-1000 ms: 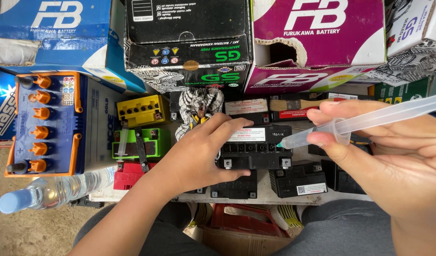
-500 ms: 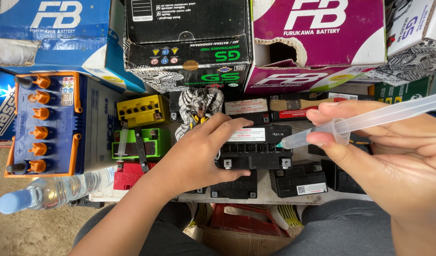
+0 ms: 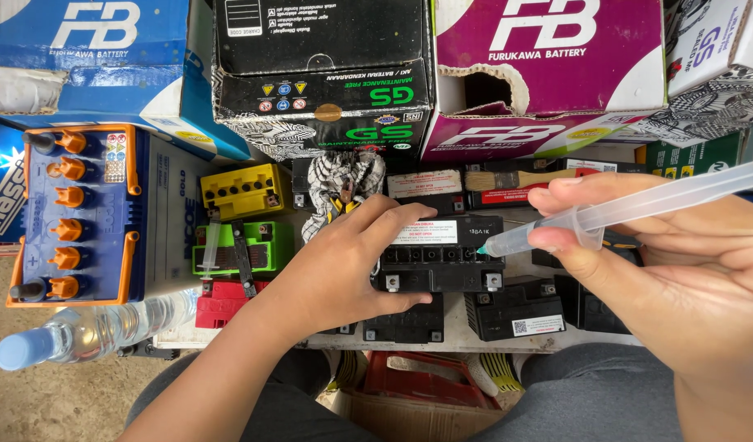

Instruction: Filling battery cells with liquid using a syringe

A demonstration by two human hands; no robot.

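Nearest the camera are the person's grey-trousered knees, with a red plastic crate on the ground between them. Above these, the right hand has its fingers clamped on a clear plastic syringe, pinching the barrel just behind its finger flange. The syringe's long axis runs from upper right, where the plunger end passes the edge of view, down and left to its tip, which sits at the rightmost opening in the row of filler holes on a small black rectangular battery. So the battery lies to the left of and below the right hand, along the line of the syringe.

The left hand lies flat on that battery's left end, fingers spread and pressed over its top and side, gripping nothing else; it is the hand nearer the battery, touching it. The battery stands on a pale desk among other black batteries.

Left of the hand lie a clear plastic water bottle with a blue cap, then a red battery, a green battery and a yellow battery, and a large blue battery with orange caps. Further back lie a wooden-handled brush and a patterned cloth. Farthest, cardboard boxes stand in a row: blue, black and magenta.
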